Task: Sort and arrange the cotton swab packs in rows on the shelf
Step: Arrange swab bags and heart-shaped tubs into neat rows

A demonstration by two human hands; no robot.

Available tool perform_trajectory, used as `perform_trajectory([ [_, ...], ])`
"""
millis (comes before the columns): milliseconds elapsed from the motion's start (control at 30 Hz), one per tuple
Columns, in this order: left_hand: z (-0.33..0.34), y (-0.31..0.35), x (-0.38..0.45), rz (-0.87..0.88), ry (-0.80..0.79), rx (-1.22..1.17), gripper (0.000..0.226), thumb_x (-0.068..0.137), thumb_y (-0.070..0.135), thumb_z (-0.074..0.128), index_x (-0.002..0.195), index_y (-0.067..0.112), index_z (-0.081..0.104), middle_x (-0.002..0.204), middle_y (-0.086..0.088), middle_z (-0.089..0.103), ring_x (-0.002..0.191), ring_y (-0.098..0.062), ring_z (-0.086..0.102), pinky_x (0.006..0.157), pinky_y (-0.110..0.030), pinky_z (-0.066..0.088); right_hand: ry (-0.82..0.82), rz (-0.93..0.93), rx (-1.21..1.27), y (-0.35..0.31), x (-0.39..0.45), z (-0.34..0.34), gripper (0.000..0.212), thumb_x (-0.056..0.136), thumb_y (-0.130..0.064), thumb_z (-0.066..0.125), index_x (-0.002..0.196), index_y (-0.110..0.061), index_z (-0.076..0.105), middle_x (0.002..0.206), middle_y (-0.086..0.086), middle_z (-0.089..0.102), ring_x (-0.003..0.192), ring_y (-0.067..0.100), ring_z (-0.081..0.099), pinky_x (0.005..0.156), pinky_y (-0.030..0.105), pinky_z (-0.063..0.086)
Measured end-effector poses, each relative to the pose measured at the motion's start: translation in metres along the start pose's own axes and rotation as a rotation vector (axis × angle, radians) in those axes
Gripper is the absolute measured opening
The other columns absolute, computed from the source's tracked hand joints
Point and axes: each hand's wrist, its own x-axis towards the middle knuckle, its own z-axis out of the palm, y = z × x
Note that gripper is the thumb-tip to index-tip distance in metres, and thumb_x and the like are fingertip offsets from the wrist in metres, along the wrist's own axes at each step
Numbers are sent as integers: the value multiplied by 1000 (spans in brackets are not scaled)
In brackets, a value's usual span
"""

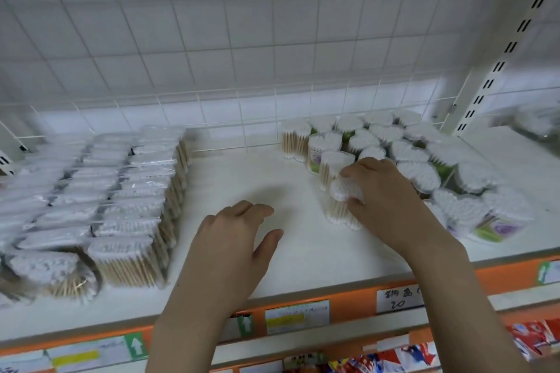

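My right hand (385,191) grips an upright clear pack of wooden cotton swabs (341,203) on the white shelf (291,254), at the front of a short row of similar packs (333,160). Behind and to the right stands a loose cluster of heart-shaped swab packs (418,172), some with green and purple labels. Flat bagged swab packs (121,191) fill the shelf's left side in tidy rows. My left hand (239,239) hovers over the bare middle of the shelf, fingers relaxed, holding nothing.
A white wire grid (242,39) backs the shelf. An orange price rail (303,309) with paper tags runs along the front edge. Colourful packets (394,357) lie on the shelf below. A slotted upright (497,70) stands at the right.
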Motion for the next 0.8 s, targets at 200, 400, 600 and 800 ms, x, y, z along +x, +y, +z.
perform_trajectory([
  [200,-3,-4,-5,3,20,15,35,89,37,55,120,22,60,105,6,63,95,-16,58,86,-35,46,0,16,35,-3,1,1,47,81,-5,57,126,-16,50,124,3,46,111,20,35,77,16,22],
  [400,-29,-13,-16,19,109,15,30,84,27,64,111,15,66,100,0,65,83,-23,61,76,-42,50,80,-30,65,-36,-7,-9,45,84,-24,63,127,-14,52,127,3,48,116,21,37,91,25,30],
  [600,-73,-53,-56,10,197,24,29,85,27,64,110,14,66,100,1,64,87,-24,61,77,-42,50,132,-173,172,-124,-18,-9,40,89,-29,56,127,-16,53,124,-3,53,115,14,42,82,11,23],
  [800,-126,-147,-128,-81,236,34,24,85,23,63,108,15,66,100,1,62,91,-25,59,79,-43,47,124,-270,246,-250,-32,12,34,88,-24,58,122,-16,57,118,-2,57,110,18,48,83,13,24],
])
